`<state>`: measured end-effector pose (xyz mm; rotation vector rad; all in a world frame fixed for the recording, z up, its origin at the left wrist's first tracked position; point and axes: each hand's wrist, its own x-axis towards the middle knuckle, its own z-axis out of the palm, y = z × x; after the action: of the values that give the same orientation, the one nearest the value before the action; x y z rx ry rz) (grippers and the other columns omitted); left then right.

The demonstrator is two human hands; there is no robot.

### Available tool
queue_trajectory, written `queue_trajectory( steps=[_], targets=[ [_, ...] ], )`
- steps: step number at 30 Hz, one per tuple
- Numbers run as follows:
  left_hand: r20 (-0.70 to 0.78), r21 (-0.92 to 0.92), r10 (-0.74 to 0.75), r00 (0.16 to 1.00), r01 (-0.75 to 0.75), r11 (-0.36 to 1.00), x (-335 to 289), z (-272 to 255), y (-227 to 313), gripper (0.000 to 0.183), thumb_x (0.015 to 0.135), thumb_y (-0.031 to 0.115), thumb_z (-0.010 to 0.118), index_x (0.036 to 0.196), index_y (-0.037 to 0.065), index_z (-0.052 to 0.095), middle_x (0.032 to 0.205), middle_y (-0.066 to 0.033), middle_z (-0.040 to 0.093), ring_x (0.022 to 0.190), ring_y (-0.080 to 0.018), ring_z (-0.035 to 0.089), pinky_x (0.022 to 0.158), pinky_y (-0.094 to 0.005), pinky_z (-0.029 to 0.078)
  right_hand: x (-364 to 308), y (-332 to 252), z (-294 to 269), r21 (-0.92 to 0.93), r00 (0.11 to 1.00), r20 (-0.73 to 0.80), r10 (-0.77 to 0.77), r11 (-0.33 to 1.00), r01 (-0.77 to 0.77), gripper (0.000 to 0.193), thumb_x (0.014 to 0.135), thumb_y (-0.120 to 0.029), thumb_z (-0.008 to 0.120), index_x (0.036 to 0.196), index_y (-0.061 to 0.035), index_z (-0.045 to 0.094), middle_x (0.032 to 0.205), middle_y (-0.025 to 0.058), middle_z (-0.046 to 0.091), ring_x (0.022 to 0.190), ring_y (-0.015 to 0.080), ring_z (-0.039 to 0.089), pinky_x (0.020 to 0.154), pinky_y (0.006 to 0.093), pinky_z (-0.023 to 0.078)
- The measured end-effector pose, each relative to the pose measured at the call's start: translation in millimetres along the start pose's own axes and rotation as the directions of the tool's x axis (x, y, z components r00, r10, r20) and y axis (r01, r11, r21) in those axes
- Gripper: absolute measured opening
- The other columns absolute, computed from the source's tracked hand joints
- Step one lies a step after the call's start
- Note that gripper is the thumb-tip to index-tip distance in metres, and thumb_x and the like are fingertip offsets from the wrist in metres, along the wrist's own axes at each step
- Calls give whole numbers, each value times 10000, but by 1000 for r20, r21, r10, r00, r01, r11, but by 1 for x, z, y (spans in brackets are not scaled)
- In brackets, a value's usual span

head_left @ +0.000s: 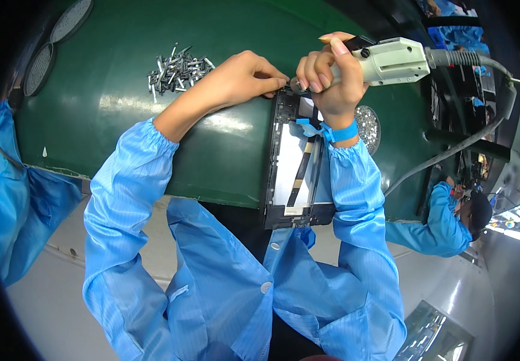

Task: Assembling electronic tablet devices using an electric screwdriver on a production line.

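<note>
My right hand (335, 75) is wrapped around an electric screwdriver (395, 61) with a pale body and a corded tail. The tool lies nearly level, its nose pointing left toward my left hand. My left hand (251, 75) is closed in a pinch by that nose, at the far end of a flat device (290, 162) with a black frame and light inner panels. Whatever its fingertips hold is too small and covered to make out. The device sits between my forearms, its near end reaching the table edge. A blue strap circles my right wrist.
A heap of small dark and silver metal pieces (178, 72) lies on the green table (121, 126), left of the device. Right of my right wrist sits a round dish of shiny bits (368, 129). The screwdriver's grey cable (452, 155) loops down at right. People in blue sit on both sides.
</note>
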<state>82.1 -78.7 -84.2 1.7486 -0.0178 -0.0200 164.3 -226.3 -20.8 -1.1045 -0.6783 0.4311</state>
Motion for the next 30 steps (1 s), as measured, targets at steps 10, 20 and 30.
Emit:
queue_trajectory(
  steps=[10,20,30],
  targets=[
    [-17,-48,-35,999,34,998,5,1,-14,249,862,148,673,1011,-46,717,787,-132,717,698,-146,662,682,-286,539,4,22,-11,4,1000,18,24,1000,-24,251,950,-202,417,1001,2,555,486,-10,315,392,112,334,413,309,367],
    [-9,7,-72,997,72,997,5,5,-22,249,864,160,664,1012,-31,720,806,-151,722,710,-169,683,689,-296,543,2,34,-18,36,998,0,58,998,-58,269,953,-230,413,1004,-12,564,495,-11,311,394,112,325,415,309,361],
    [-27,0,-85,996,85,996,5,6,-28,246,841,170,650,981,-14,733,763,-136,715,694,-175,680,686,-296,531,2,38,-17,15,997,-18,76,997,-76,306,959,-273,412,1011,-23,581,498,-16,295,397,113,322,421,308,355]
  ],
)
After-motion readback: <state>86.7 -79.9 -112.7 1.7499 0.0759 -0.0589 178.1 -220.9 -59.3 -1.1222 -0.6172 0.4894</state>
